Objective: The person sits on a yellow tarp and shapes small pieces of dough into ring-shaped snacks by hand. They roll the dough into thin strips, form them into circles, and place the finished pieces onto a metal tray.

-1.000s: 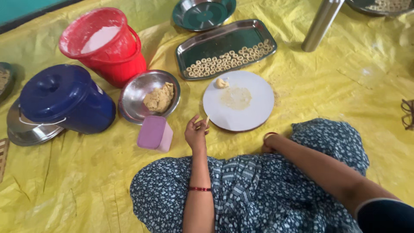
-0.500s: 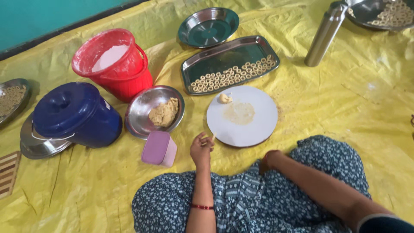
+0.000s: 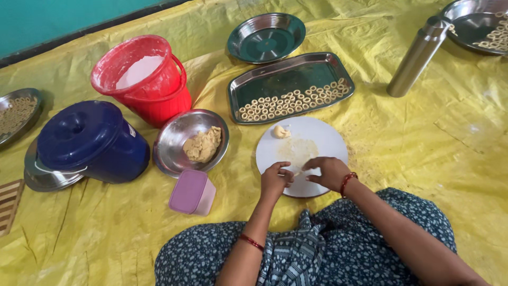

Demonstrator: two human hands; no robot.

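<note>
Both my hands rest on the near half of a round white board (image 3: 323,140) dusted with flour. My left hand (image 3: 275,181) and my right hand (image 3: 329,172) meet fingertip to fingertip and pinch a tiny pale piece of dough (image 3: 296,172) between them. A small lump of dough (image 3: 280,132) lies on the board's far left edge. Just beyond the board, a rectangular steel tray (image 3: 254,87) holds rows of small dough rings (image 3: 293,101). A steel bowl (image 3: 174,140) with a heap of dough (image 3: 202,144) stands to the left.
A pink lidded box (image 3: 191,191), a blue lidded pot (image 3: 87,140) and a red bucket of flour (image 3: 143,79) stand at left. A round steel plate (image 3: 267,37), a steel bottle (image 3: 415,58) and two more ring-filled plates (image 3: 18,114) (image 3: 479,26) lie on the yellow sheet (image 3: 423,143).
My right hand came up from my lap onto the board. My left hand moved from the board's near edge onto it, and the two now meet over the dough piece.
</note>
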